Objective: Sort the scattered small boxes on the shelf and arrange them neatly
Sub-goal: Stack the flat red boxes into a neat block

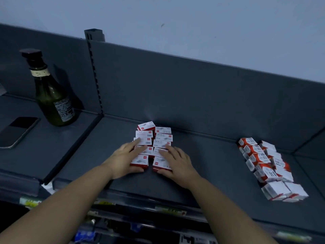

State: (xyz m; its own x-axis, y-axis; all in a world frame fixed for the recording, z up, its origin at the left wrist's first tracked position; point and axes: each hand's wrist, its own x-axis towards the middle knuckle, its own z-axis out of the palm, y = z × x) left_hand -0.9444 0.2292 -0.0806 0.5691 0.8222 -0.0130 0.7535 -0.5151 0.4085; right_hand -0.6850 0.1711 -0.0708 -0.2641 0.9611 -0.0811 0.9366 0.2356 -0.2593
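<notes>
At the middle of the dark shelf, your left hand and right hand lay over the two-column block of small boxes, fingers straight and uncurled, seemingly squaring the columns.

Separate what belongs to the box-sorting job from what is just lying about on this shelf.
Job: red-and-white staple boxes, orange-and-white boxes, left hand and right hand resting on the staple boxes, shelf.
Lying about: green glass bottle, black phone.
</notes>
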